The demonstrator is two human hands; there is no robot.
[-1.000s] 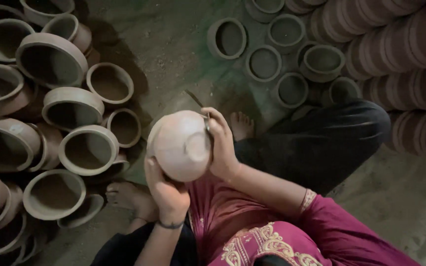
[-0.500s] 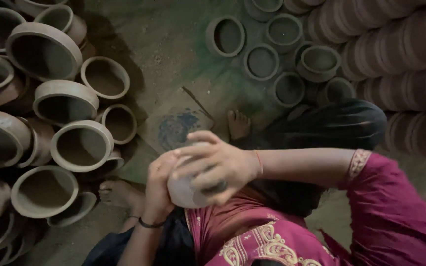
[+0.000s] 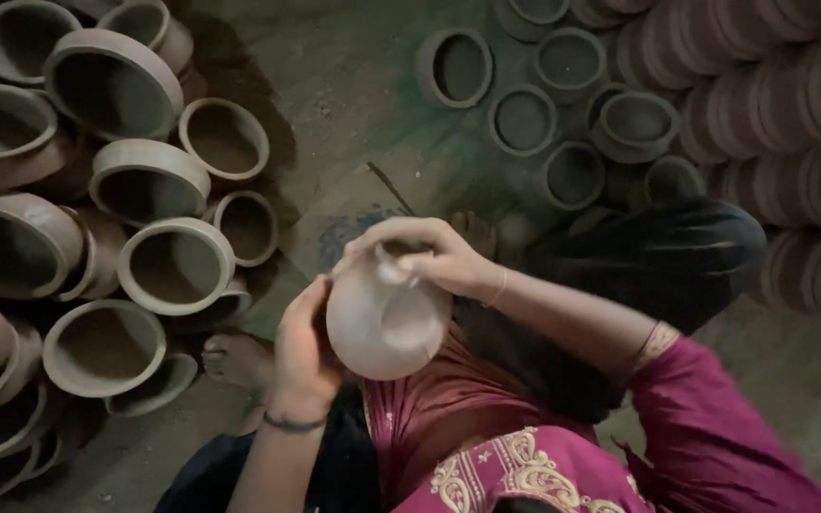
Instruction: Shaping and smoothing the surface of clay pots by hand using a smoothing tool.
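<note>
- The small round clay pot (image 3: 387, 328) sits over the person's lap, held between both hands above the floor.
- The left hand (image 3: 304, 356) cups the pot's left side from below, its grip clamped on the pot wall.
- The right hand (image 3: 425, 256) lies over the top of the pot, fingers (image 3: 391, 271) curled at the rim; its grip is closed on the pot, and whether it also pinches a small tool there is too blurred to tell.
- Judged from this, the pot is mid-way through hand finishing: its body looks smooth and fully shaped, while the rim is the part being worked.
- To the left stands a crowd of larger open clay pots (image 3: 175, 264), rims up or tilted, leaning on one another; these look already shaped.
- At upper right lie smaller greyish pots (image 3: 523, 119) on the floor (image 3: 353, 104), and beyond them stacked rows of reddish pots (image 3: 791, 104).
- A thin stick (image 3: 390, 187) lies on the floor near a bare foot (image 3: 239, 359), untouched.
- The pot in hand is not yet set down among either group.
</note>
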